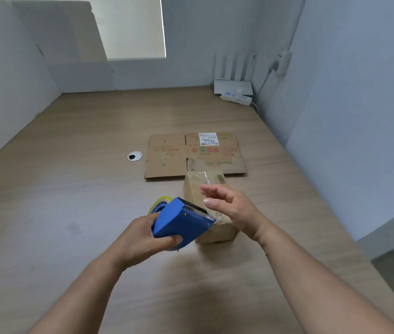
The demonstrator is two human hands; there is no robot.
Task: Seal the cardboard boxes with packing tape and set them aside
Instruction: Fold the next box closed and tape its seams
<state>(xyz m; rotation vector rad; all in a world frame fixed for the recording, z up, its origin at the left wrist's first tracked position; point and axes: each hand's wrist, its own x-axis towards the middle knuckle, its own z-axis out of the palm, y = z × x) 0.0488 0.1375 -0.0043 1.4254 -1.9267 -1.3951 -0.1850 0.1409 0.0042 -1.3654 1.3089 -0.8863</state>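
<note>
A small closed cardboard box (pixel 197 186) stands on the wooden table (pixel 70 179), with clear tape along its top. My left hand (pixel 140 239) grips a blue tape dispenser (pixel 181 221) with a yellowish tape roll, held just left of the box, its toothed blade pointing toward the box. My right hand (pixel 229 208) hovers over the box's near right part, fingers relaxed and spread, holding nothing. Behind the box a flattened cardboard box (pixel 167 162) with a white shipping label lies flat on the table.
A round cable grommet (pixel 135 156) is set in the table left of the flattened cardboard. A white router and a power strip (pixel 235 96) sit in the far right corner by the wall. Walls bound the table on three sides.
</note>
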